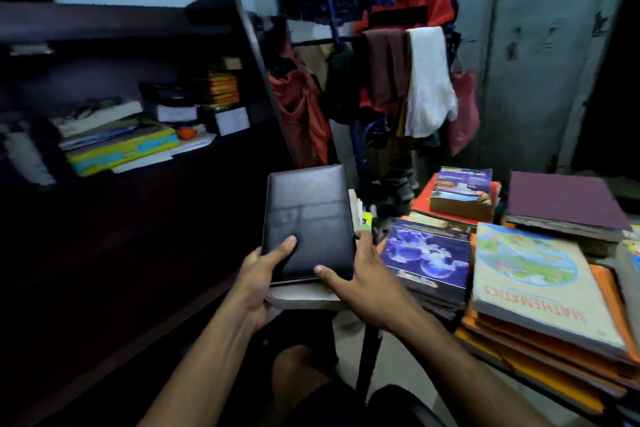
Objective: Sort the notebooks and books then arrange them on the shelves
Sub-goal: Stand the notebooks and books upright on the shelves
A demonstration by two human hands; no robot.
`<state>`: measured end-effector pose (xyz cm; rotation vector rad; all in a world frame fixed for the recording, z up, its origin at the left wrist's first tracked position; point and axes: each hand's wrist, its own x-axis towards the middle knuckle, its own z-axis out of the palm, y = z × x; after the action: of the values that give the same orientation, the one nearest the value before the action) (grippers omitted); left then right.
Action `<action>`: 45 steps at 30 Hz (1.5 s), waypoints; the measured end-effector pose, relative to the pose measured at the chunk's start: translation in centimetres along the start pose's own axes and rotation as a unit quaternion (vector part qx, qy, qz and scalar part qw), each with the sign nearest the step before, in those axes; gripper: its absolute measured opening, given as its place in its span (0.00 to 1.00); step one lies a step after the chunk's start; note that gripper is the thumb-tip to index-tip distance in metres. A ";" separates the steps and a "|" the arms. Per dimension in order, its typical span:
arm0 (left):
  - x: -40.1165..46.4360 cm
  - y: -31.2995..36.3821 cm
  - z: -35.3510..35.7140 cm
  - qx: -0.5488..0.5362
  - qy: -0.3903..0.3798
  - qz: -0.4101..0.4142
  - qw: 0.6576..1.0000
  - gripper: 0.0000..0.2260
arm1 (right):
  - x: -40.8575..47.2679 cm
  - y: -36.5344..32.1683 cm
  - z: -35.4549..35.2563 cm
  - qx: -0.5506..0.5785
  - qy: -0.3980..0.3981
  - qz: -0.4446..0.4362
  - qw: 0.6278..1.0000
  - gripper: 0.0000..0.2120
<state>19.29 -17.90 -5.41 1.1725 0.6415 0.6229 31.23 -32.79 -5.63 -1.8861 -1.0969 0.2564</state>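
Head | both hands: left (258, 282), right (360, 274) grip black notebook (308, 218) near end | long axis points away | shelf (145, 166) lies left

Only readable bit: "MATHEMATICS" in red caps on the cream book (540, 288) with the globe picture, top of the right-hand stack, upside down from here. Some small print on the purple book (427, 251) and the thick paperback (462, 192), way too blurry to make out.
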 end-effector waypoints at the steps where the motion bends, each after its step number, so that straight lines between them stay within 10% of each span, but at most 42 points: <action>1: 0.0 0.4 -1.7 -0.002 0.023 0.015 1.000 0.19 | 0.9 -0.6 1.3 0.010 -0.017 -0.016 1.000 0.36; 7: 2.8 1.6 -15.4 -0.033 0.143 0.043 0.988 0.21 | 10.0 -3.5 12.4 0.099 -0.136 -0.009 0.986 0.25; 14: 11.6 0.6 -30.2 -0.015 0.191 0.026 0.981 0.37 | 19.7 -3.2 27.3 -0.085 -0.103 -0.027 0.991 0.30; 18: 12.6 -0.5 -31.0 -0.039 0.206 0.048 0.976 0.30 | 20.8 -1.7 29.4 -0.194 -0.061 -0.093 0.975 0.28; 28: 7.5 0.1 -27.7 0.267 0.286 0.113 0.913 0.55 | 20.1 -1.4 28.6 -0.168 -0.137 -0.097 0.971 0.35; 36: 8.1 -0.2 -28.0 0.244 0.313 0.161 0.904 0.42 | 20.5 -1.0 27.8 -0.033 -0.112 -0.057 0.992 0.16; 45: 8.2 -0.4 -28.7 0.220 0.294 0.231 0.901 0.20 | 20.4 -1.3 27.6 0.111 -0.151 -0.036 0.982 0.27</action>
<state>3.67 6.01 -14.21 1.5914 1.0651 1.3163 26.79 -0.08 -15.14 -1.6382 -1.2782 0.6139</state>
